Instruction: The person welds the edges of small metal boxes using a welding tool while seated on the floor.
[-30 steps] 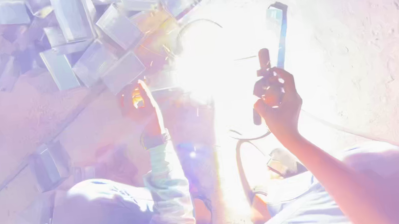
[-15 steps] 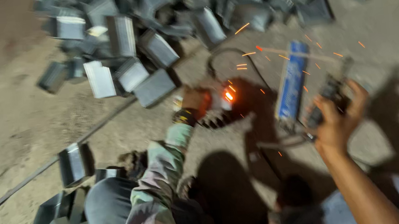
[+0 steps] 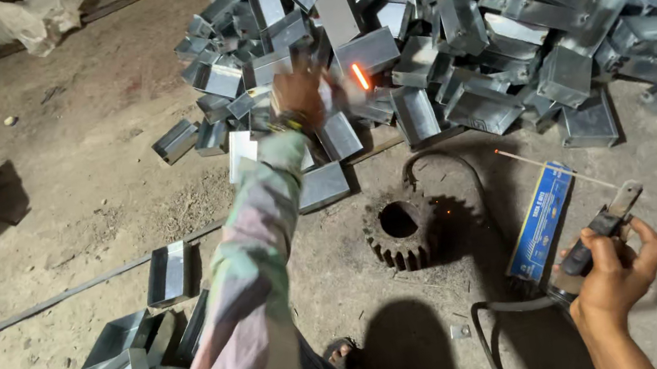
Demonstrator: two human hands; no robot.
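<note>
Moved left hand (image 3: 301, 95) up from gear (image 3: 401, 232) to box pile (image 3: 444, 34); grip blurred, cannot tell. Right hand (image 3: 615, 274) clenched on electrode holder (image 3: 597, 234). Rod (image 3: 554, 166) points up-left, away from hand, over blue packet (image 3: 542, 220). Boxes hold nothing.

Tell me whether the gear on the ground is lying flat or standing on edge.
Lying flat. The gear rests on the dirt with its round centre hole facing up and its teeth ringing the sides.
</note>
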